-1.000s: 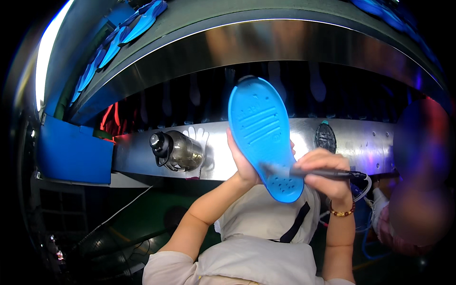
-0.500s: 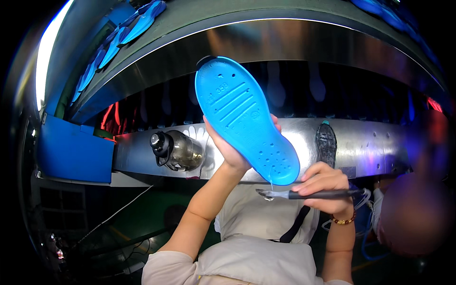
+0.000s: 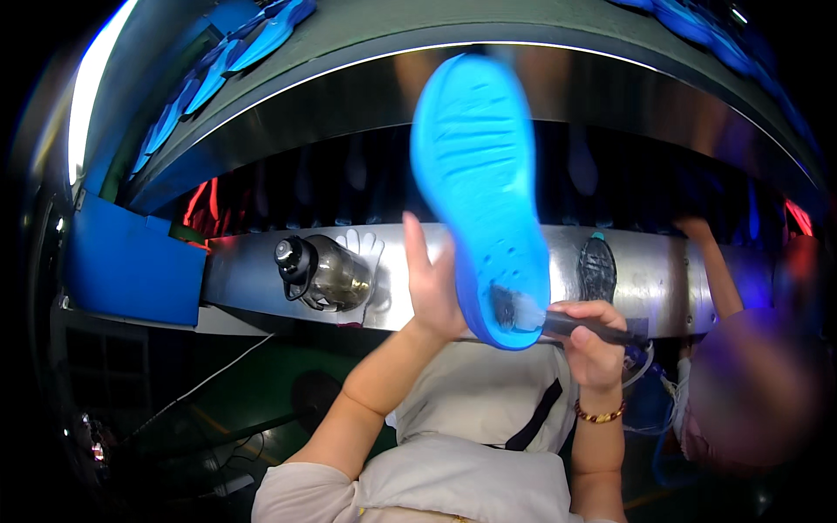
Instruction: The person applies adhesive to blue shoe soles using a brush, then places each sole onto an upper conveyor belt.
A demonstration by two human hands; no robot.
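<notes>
A blue shoe sole (image 3: 488, 192), slightly blurred, is tilted upright in front of me, its grooved and dimpled face toward me. My left hand (image 3: 436, 292) supports it from behind at the left edge. The thumb sticks up free of the sole, and the other fingers are hidden behind it. My right hand (image 3: 595, 349) grips a dark-handled brush (image 3: 523, 310), whose dark, wet-looking bristles touch the lower end of the sole, near the dimples. On the metal ledge behind my right hand lies a dark sole-shaped piece (image 3: 597, 268).
A dark-capped translucent bottle (image 3: 323, 272) lies on the metal ledge (image 3: 392, 305) at left, beside a white glove (image 3: 364, 247). Blue soles (image 3: 261, 44) line the raised green belt (image 3: 366, 39). A blue box-like panel (image 3: 131, 270) stands left. Another person's arm (image 3: 717, 266) reaches in at right.
The sole has swung more upright and moved up and right. My left thumb has come off its edge. The brush has moved from below the sole onto its lower end.
</notes>
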